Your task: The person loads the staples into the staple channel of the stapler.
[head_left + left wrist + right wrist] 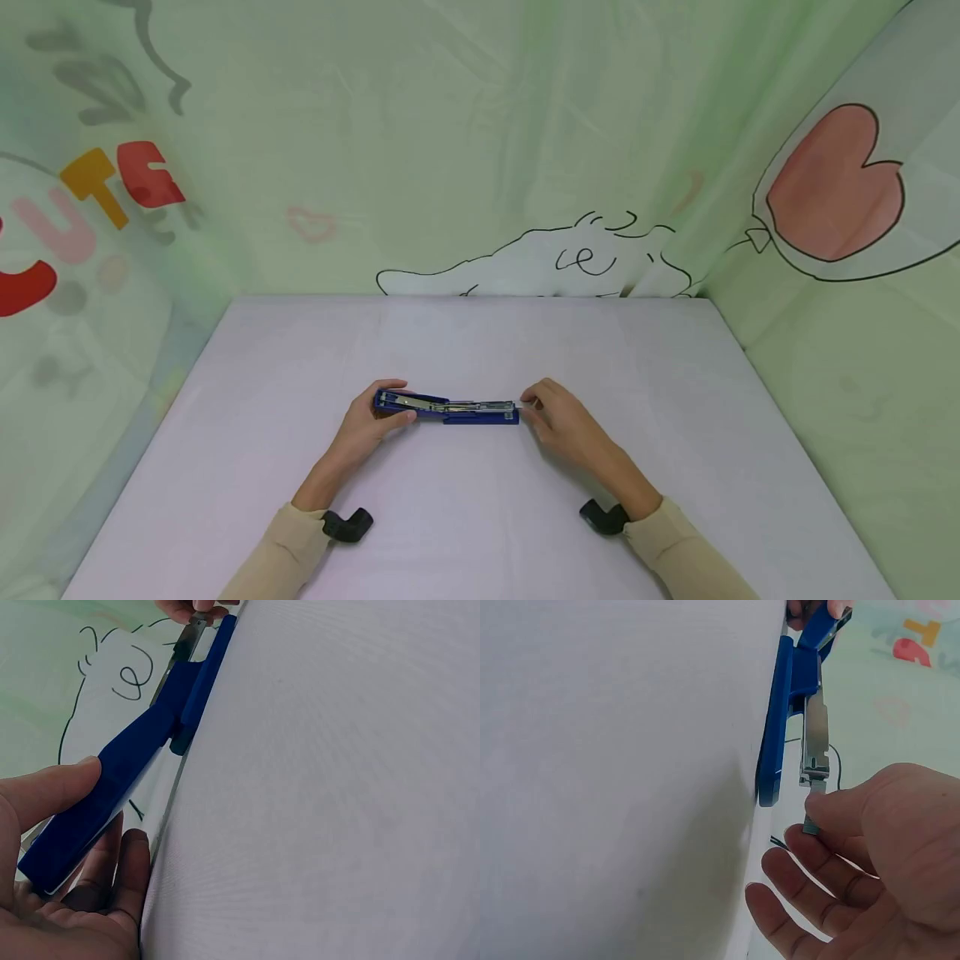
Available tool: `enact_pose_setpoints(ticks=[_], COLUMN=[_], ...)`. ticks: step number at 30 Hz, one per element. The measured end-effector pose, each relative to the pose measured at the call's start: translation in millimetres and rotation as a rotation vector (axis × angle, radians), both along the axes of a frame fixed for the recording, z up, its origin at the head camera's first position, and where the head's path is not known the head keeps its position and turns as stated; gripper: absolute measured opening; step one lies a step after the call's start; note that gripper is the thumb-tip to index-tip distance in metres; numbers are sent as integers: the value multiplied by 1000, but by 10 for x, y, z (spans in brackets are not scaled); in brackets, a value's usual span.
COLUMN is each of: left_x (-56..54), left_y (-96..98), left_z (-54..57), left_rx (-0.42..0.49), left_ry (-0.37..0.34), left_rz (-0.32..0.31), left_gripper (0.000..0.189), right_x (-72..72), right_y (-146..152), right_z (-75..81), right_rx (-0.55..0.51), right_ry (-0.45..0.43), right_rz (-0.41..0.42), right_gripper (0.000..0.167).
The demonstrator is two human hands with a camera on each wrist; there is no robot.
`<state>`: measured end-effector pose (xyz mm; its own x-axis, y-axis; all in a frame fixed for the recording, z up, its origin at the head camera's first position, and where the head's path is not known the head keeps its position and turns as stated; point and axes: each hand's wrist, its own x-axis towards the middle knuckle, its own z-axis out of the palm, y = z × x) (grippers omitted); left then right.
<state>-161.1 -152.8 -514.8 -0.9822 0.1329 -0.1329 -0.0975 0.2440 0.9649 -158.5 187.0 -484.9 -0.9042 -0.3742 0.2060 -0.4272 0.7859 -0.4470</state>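
Observation:
A blue stapler (480, 419) lies opened out on the white table, its metal magazine (816, 735) exposed. My left hand (367, 423) grips the folded-back top cover (120, 772), thumb on one side and fingers on the other. At the stapler's right end, my right hand (567, 427) pinches a short strip of staples (810, 827) between thumb and index finger. The strip's inner end meets the end of the magazine; how far it reaches inside is hidden. The other right fingers (780, 919) are spread below.
The white table (465, 517) extends around both hands. Pale green printed curtains (420, 125) hang behind it and at both sides. A black wrist mount (348, 526) sits at the left cuff, another black mount (604, 517) at the right cuff.

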Motion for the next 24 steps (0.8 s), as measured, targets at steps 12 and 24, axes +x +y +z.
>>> enact_pose_setpoints(ticks=[12,24], left_x=[4,-21], left_y=[-2,-18], left_z=[-7,-39], left_rx=[9,4], left_ry=[4,19], left_rz=[1,-4], left_gripper=[61,60], right_x=[19,31], right_y=[-39,-98], right_z=[15,39], right_rx=[15,-6], right_ry=[65,80], right_rz=[-7,31], right_gripper=[14,14])
